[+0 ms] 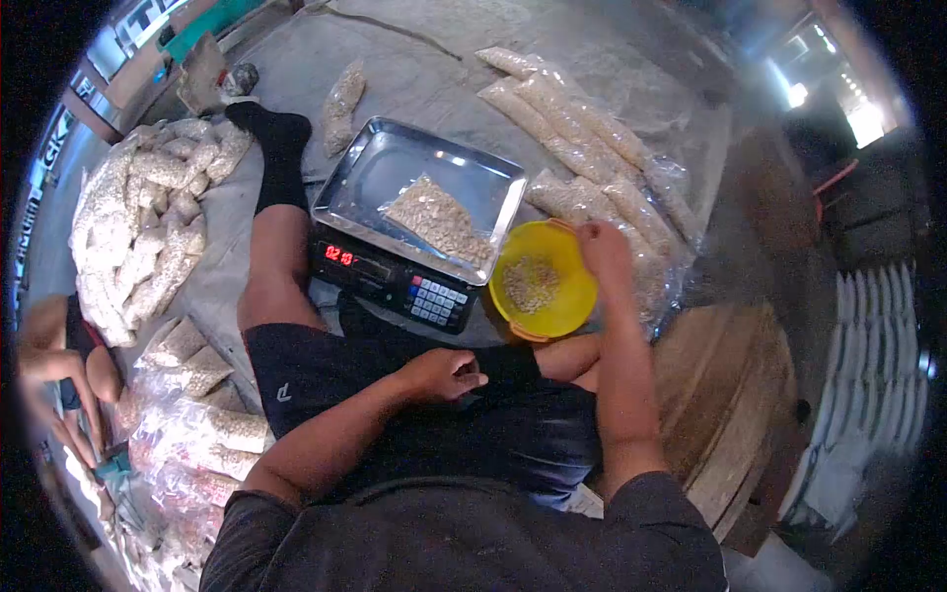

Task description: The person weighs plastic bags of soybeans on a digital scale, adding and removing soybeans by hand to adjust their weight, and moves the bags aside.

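Note:
My right hand (604,249) is closed on the rim of a yellow plastic basin (577,286), which is tilted. Pale nuts or beans (533,284) lie in its bottom. Over my lap, my left hand (446,376) has its fingers curled in, and nothing shows in them. In front of me a digital scale (340,281) has a lit red display and a keypad. On top of it is a shiny metal tray (355,178), and a clear bag of the same pale pieces (439,219) rests in the tray, partly against its near right side.
Long filled clear bags (562,123) lie beyond the basin. A pile of filled bags (148,217) is at the left, with more bags (217,424) nearer. One bag (343,109) lies behind the tray. Another person (69,365) sits far left. Wooden boards (720,395) stand at my right.

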A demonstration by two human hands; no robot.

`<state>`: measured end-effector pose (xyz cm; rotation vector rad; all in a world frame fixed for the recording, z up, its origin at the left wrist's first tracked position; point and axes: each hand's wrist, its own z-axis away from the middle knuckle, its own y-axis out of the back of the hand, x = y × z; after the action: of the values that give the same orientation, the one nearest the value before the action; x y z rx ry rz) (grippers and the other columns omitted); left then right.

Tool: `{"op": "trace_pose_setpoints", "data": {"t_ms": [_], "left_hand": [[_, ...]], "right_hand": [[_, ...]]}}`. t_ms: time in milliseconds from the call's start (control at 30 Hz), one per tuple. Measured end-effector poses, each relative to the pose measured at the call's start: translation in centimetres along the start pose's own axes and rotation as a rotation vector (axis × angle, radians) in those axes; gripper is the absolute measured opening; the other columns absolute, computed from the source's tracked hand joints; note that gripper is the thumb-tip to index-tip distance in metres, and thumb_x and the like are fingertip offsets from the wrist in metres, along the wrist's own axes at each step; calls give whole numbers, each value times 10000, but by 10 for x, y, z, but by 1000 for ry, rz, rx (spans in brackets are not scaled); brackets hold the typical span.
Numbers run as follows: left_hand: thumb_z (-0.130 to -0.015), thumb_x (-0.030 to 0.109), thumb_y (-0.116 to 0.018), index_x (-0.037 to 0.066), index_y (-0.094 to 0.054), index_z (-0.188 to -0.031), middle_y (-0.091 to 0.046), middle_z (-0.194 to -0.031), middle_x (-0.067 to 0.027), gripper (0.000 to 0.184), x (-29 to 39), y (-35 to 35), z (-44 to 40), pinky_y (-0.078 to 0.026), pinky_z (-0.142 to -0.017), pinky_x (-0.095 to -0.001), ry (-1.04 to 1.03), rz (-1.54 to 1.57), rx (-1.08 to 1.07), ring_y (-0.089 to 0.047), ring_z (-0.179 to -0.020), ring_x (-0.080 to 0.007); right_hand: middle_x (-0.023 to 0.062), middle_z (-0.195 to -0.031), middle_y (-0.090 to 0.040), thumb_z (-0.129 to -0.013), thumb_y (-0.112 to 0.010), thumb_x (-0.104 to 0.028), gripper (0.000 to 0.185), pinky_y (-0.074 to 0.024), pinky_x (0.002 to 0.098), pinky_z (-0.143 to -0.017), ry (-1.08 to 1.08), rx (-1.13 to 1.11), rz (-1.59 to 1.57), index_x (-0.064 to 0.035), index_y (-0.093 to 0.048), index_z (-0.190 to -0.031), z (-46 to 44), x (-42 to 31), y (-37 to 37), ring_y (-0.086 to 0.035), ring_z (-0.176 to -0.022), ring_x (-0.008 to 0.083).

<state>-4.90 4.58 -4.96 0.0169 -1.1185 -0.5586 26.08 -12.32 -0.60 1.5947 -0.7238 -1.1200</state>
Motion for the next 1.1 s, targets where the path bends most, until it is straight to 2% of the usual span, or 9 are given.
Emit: {"op": "trace_pose_setpoints", "data": {"t_ms": [167,233,367,467,633,667,867,1000,1100], "left_hand": [[-975,472,-622,80,-639,-1135,-706,-932,-179,424,13,10,0,-541,-780,-436,46,-70,21,-701,-896,-348],[-977,455,-623,86,-634,-1156,-694,-933,-182,411,5,4,-8,-540,-779,-438,17,-60,132,-694,-905,-360],[-967,407,-638,110,-633,-1194,-668,-910,-176,374,0,-15,-12,-542,-738,-446,-190,-265,462,-679,-846,-377],[-927,275,-655,116,-627,-1189,-662,-1142,-182,308,55,5,-7,-509,-840,-456,-103,-446,495,-654,-1001,-364],[-818,200,-665,138,-641,-1219,-551,-1309,-193,406,93,50,-35,-453,-958,-487,-226,-1142,910,-529,-1186,-378],[-807,185,-659,130,-640,-1214,-528,-1340,-195,412,95,60,-37,-435,-984,-496,-195,-1220,949,-504,-1221,-387],[-804,155,-651,53,-640,-907,-628,-1058,-148,146,66,112,-28,-457,-905,-434,-362,-979,906,-593,-1067,-340],[-804,14,-631,-5,-619,-926,-610,-919,-221,123,63,140,46,-507,-806,-440,-476,-267,1423,-601,-908,-427],[-838,-6,-603,9,-617,-934,-640,-946,-152,98,35,148,128,-498,-827,-388,-424,-260,1860,-627,-907,-320]], "right_hand": [[270,-990,-715,-913,-669,-486,554,-522,510,-818,-72,-134,177,57,-719,-1011,-82,89,-48,-690,-936,434],[239,-928,-722,-909,-682,-468,516,-523,486,-796,-155,97,-145,41,-725,-981,-90,121,-98,-692,-883,407],[220,-998,-729,-846,-716,-328,353,-543,452,-844,-74,74,-330,-4,-731,-986,-89,72,-55,-700,-931,386],[205,-995,-727,-885,-683,-301,318,-533,450,-844,-8,129,-322,-11,-724,-1008,-95,58,-41,-698,-931,371],[203,-1041,-710,-933,-644,-368,369,-509,467,-881,42,158,-342,-22,-715,-1039,-106,89,-71,-672,-997,380],[199,-1093,-714,-885,-674,-269,296,-525,441,-904,14,129,-250,-59,-717,-1088,-106,79,-50,-677,-1028,385],[192,-1179,-706,-981,-618,-262,339,-508,423,-963,216,365,-220,-40,-672,-1231,-93,83,1,-663,-1107,380],[142,-1082,-728,-998,-639,-295,351,-516,355,-904,179,378,-338,12,-686,-1161,-30,28,77,-680,-982,223],[160,-982,-742,-997,-639,-288,322,-532,375,-815,186,405,-392,-5,-708,-1136,-6,5,94,-677,-856,267]]}}
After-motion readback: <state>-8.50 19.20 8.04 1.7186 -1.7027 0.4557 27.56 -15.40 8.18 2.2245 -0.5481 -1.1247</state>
